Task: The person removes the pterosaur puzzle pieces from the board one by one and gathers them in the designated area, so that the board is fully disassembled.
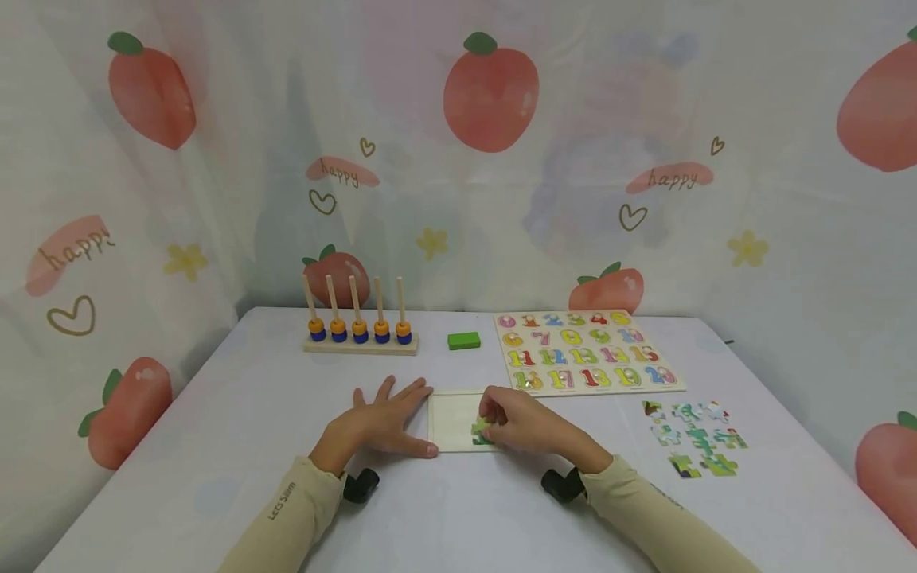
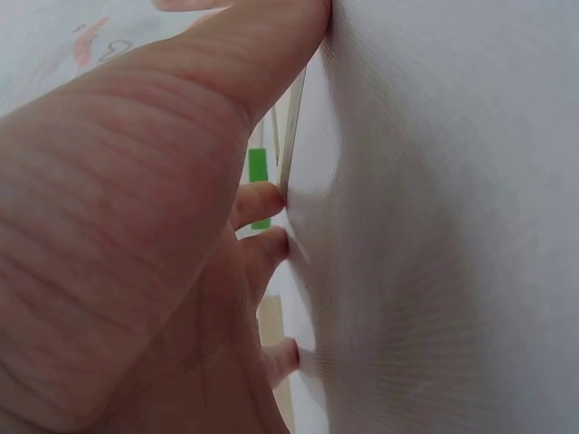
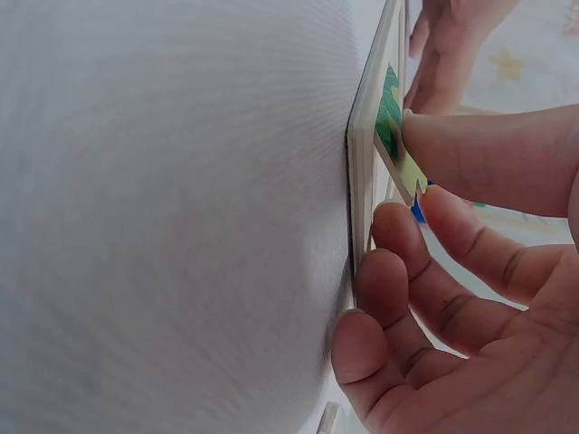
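Note:
A shallow, pale wooden puzzle tray (image 1: 449,414) lies flat at the middle of the table. My right hand (image 1: 526,422) is over its right part, pinching a green jigsaw piece (image 1: 478,434) between thumb and forefinger. In the right wrist view, that piece (image 3: 391,122) is tilted close over the tray edge (image 3: 360,163), and the other fingers curl beside the edge. Fingers spread, my left hand (image 1: 390,418) rests on the table with its thumb and fingertips at the tray's left edge. The left wrist view shows its fingertips down on the white cloth.
Several loose jigsaw pieces (image 1: 700,438) lie in a group at the right. Behind the tray are a green block (image 1: 464,341) and a number puzzle board (image 1: 576,358). A peg stand (image 1: 361,348) with orange and blue beads stands at the back left, before a printed curtain (image 1: 501,231).

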`<state>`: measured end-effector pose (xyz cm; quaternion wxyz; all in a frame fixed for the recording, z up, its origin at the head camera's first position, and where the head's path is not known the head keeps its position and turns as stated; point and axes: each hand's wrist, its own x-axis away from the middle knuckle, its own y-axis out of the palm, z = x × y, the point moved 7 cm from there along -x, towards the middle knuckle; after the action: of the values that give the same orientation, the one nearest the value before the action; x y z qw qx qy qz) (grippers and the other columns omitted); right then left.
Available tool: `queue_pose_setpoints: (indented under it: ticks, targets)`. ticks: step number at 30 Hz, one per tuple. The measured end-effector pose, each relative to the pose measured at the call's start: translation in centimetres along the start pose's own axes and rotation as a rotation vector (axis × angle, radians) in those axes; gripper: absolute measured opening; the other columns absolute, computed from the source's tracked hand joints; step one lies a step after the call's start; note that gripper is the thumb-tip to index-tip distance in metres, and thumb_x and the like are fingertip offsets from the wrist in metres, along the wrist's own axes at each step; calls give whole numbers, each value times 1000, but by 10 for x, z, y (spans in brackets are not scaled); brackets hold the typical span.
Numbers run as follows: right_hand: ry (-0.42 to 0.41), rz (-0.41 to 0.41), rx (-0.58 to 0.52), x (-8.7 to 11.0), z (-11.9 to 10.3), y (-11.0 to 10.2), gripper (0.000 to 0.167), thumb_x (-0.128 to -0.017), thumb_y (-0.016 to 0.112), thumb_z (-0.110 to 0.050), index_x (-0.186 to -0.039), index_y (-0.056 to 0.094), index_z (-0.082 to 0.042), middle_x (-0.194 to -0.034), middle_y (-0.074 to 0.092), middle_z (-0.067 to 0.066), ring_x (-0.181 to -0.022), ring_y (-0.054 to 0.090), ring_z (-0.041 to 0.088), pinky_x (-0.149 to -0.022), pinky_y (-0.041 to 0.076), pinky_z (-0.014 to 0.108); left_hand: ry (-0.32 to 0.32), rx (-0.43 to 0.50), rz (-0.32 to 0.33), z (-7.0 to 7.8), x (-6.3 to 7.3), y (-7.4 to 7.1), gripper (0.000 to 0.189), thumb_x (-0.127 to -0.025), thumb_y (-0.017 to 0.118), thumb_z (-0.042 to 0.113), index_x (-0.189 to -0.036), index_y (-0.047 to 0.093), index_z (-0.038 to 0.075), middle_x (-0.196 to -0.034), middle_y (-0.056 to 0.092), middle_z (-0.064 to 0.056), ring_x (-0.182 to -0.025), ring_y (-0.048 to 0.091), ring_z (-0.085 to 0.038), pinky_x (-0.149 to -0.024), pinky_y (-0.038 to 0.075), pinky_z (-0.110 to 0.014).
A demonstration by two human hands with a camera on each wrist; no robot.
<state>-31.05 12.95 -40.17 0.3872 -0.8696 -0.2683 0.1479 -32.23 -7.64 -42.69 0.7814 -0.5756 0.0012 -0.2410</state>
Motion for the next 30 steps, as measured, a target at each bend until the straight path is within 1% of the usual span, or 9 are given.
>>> queue_pose_setpoints:
  ticks: [8, 14, 21, 26, 30]
  targets:
    - [11, 3, -43, 0, 4, 1, 14, -98, 76, -2, -103, 64, -8, -84, 58, -3, -79, 55, 15, -67, 47, 25, 2, -5, 0, -1, -1, 2, 107, -84, 82, 68, -169, 35, 23, -178, 20, 1, -162, 4, -47, -115, -1, -85]
    - [-1, 1, -64, 1, 4, 2, 13, -98, 74, 0, -103, 65, -7, -84, 59, -3, -77, 55, 14, -66, 46, 25, 1, -3, -4, -2, -2, 4, 108, -84, 82, 69, -170, 34, 24, -178, 20, 1, -162, 4, -46, -115, -1, -85]
    - [-26, 9, -90, 0, 0, -3, 13, -98, 71, 3, -105, 66, -7, -87, 60, -2, -82, 57, 16, -70, 49, 26, 2, -3, 2, -3, -3, 1, 107, -85, 82, 68, -170, 34, 24, -178, 20, 1, -162, 4, -46, -115, -1, -85]
    - [-25, 21, -97, 1, -1, -6, 11, -99, 69, 1, -106, 67, -7, -90, 61, -2, -84, 57, 17, -74, 50, 27, 6, 0, 3, -2, -1, 0, 107, -85, 82, 67, -170, 34, 24, -179, 20, 2, -162, 3, -46, -115, -1, -84]
    - [-23, 46, -96, 5, 0, -12, 10, -99, 68, 1, -105, 68, -7, -91, 62, -3, -86, 58, 17, -76, 50, 27, 5, -2, -2, -1, -1, -1, 106, -85, 82, 67, -170, 33, 24, -179, 19, 1, -162, 3, -45, -115, -1, -84]
